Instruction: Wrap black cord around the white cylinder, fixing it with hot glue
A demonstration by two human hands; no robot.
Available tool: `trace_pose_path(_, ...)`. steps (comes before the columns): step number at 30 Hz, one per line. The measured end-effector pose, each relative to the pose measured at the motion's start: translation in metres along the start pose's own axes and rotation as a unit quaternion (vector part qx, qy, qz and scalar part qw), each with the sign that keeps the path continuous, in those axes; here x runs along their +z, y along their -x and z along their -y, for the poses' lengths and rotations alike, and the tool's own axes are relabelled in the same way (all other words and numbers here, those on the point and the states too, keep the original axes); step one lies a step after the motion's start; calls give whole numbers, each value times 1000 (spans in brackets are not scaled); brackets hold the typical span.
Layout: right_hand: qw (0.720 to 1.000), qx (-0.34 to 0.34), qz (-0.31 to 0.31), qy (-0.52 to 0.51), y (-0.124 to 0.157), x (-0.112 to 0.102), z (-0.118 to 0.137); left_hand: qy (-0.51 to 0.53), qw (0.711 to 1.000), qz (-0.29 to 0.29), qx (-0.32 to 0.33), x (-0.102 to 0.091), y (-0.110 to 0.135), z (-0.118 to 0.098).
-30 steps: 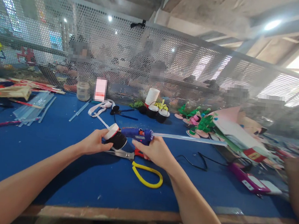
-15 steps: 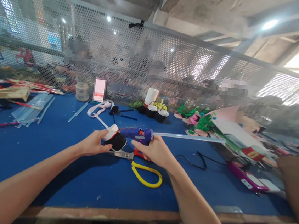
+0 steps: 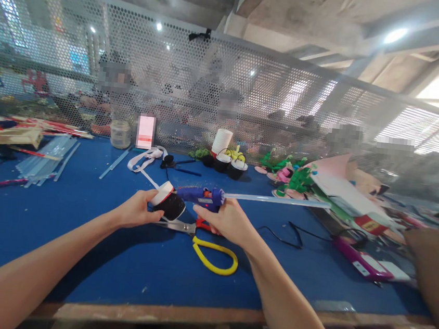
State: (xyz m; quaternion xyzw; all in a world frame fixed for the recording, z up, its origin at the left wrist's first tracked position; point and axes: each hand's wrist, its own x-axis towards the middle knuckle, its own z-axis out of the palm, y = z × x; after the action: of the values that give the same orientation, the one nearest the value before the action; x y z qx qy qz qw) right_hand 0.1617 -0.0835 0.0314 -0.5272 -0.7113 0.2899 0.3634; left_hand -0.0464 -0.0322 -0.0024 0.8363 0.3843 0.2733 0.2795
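Between the thumb and fingers of my left hand (image 3: pixel 135 209) is a small black and white cup (image 3: pixel 173 207), tilted on its side. A white ribbon (image 3: pixel 146 177) runs from the cup back over the table. My right hand (image 3: pixel 231 220) is closed around a blue hot glue gun (image 3: pixel 199 196). Its nozzle points left and meets the cup's upper side; whether it touches is hard to see. A long clear glue stick (image 3: pixel 278 200) sticks out of the gun's rear. Below both hands lie scissors (image 3: pixel 214 267) with red and yellow handles, their blades partly behind the cup.
Black buckets (image 3: pixel 236 169) and stacked white cups (image 3: pixel 222 142) stand at the back. Loose glue sticks (image 3: pixel 45 159) and a glass jar (image 3: pixel 120 134) are at left. A purple device (image 3: pixel 362 259) with a black cable and a co-worker's hand (image 3: pixel 429 241) are at right. Perforated mesh (image 3: pixel 273 99) rises behind.
My hands, the cup and the glue gun stay almost in place. At the right, the co-worker's hand has shifted slightly left.
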Motion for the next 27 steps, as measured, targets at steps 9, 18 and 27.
trace_pose_path(9,1000,-10,4,6,3,4,-1,7,1000,3,-24,0,0,-2)
trace_pose_path(18,999,2,33,4,6,7,1,-24,1000,-11,-12,1,0,0)
trace_pose_path(27,1000,17,10,-2,-1,-4,-1,24,1000,-15,2,1,1,0)
